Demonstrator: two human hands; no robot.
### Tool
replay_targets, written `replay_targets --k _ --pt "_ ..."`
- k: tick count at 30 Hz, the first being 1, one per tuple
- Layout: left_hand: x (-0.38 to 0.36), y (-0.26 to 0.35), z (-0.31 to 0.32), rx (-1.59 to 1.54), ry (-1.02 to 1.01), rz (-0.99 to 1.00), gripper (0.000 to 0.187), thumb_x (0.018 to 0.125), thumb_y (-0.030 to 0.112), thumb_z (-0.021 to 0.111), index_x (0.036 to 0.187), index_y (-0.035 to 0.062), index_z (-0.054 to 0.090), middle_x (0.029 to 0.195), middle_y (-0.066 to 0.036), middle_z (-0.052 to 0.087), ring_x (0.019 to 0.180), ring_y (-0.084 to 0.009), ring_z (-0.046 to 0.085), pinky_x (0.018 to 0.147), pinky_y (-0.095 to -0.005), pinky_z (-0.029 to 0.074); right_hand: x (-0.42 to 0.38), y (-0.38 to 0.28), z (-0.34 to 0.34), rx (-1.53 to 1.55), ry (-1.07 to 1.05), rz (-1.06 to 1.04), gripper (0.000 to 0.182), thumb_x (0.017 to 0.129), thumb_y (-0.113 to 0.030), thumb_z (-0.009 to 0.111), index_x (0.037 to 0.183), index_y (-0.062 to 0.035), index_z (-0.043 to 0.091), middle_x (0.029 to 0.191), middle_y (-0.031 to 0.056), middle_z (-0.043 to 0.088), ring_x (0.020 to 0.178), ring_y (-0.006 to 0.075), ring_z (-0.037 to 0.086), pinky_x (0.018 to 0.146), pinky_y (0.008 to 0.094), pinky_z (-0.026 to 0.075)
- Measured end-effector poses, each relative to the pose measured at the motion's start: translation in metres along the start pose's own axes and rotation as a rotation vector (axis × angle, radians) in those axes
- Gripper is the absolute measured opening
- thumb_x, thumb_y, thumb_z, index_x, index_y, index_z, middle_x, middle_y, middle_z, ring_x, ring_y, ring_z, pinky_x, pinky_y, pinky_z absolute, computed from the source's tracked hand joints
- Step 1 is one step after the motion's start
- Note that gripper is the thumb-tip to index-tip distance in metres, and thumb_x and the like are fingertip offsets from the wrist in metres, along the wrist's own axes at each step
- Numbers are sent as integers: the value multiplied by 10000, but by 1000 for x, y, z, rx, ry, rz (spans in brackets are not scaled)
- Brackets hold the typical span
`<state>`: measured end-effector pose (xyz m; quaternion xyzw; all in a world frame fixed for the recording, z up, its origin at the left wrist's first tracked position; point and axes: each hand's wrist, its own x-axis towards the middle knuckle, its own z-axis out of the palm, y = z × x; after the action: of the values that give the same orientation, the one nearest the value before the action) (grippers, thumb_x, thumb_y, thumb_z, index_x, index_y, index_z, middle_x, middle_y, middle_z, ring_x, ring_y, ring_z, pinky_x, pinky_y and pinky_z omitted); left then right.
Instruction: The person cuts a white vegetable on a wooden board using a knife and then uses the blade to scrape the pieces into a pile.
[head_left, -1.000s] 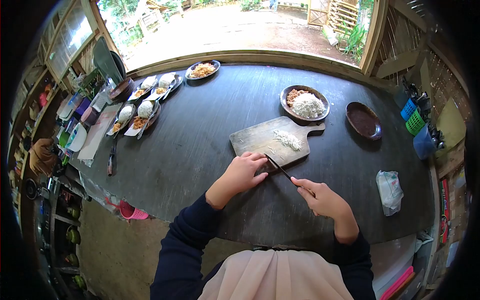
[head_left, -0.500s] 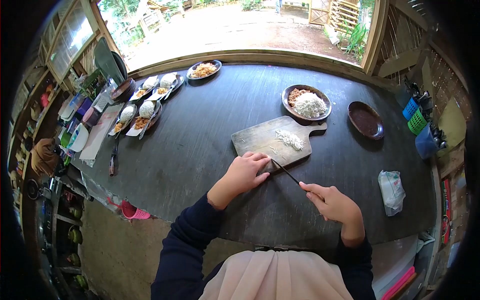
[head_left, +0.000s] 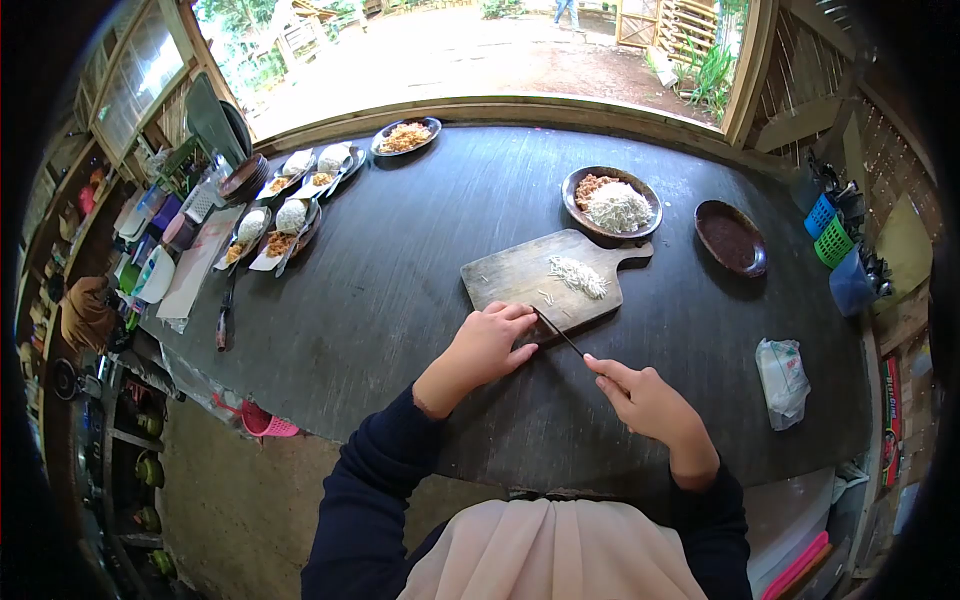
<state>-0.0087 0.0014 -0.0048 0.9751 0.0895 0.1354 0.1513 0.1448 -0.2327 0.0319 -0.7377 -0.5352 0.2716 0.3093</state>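
Observation:
A wooden cutting board point(head_left: 515, 265) with a handle lies on the dark table. White shreds point(head_left: 578, 277) are heaped on its right part. My left hand point(head_left: 490, 345) rests at the board's near edge, its fingers bent together; whatever lies under the fingertips is too small to make out. My right hand point(head_left: 645, 400) is closed round the handle of a thin knife point(head_left: 560, 332), whose blade tip reaches the left fingertips. Beyond the board stands a round plate point(head_left: 571, 208) with a pile of white shreds point(head_left: 618, 207) and reddish-brown food point(head_left: 594, 188).
An empty brown oval plate point(head_left: 731, 238) and a plastic-wrapped packet point(head_left: 782, 383) lie at the right. Utensil baskets point(head_left: 833, 243) line the right edge. Several served plates stand at the back left, near a knife point(head_left: 223, 325). A person's legs point(head_left: 567, 13) show outside.
My right hand has moved slightly left and towards the board, with the knife in it. My left hand stays nearly in place. More of the person outside shows.

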Motion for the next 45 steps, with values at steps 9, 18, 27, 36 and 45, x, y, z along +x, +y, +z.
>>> replay_targets --k 9,18,27,36,45 --pt "0 -1 0 -1 -10 -9 419 871 297 682 1192 29 654 1219 -104 638 1126 -295 592 944 -395 497 -2 -11 2 65 15 81 315 1018 -199 529 1313 -106 588 686 257 573 496 277 561 576 353 475" --pt "0 -2 1 3 4 12 403 872 297 681 1177 34 657 1199 -103 641 1103 -298 597 918 -401 508 -2 -13 -2 66 -13 98 332 1029 -228 516 1336 -112 568 649 236 565 478 258 549 567 355 471" --pt "0 -1 1 9 -1 13 402 872 291 680 1177 30 654 1199 -103 641 1100 -302 598 923 -401 506 -1 -15 -7 99 -78 172 363 1027 -180 505 1384 -125 541 640 70 595 446 132 541 510 289 486" --pt "0 -1 2 2 19 11 395 871 280 682 1166 18 658 1203 -110 642 1111 -305 597 938 -399 504 4 -13 1 100 -39 142 348 1035 -224 501 1364 -127 553 616 145 579 457 163 540 551 324 491" --pt "1 3 -1 -9 -1 -1 393 874 281 681 1160 11 658 1210 -113 642 1125 -312 591 965 -400 486 6 -7 2 112 -27 137 337 1025 -224 520 1348 -137 567 630 182 594 450 189 546 559 340 496"
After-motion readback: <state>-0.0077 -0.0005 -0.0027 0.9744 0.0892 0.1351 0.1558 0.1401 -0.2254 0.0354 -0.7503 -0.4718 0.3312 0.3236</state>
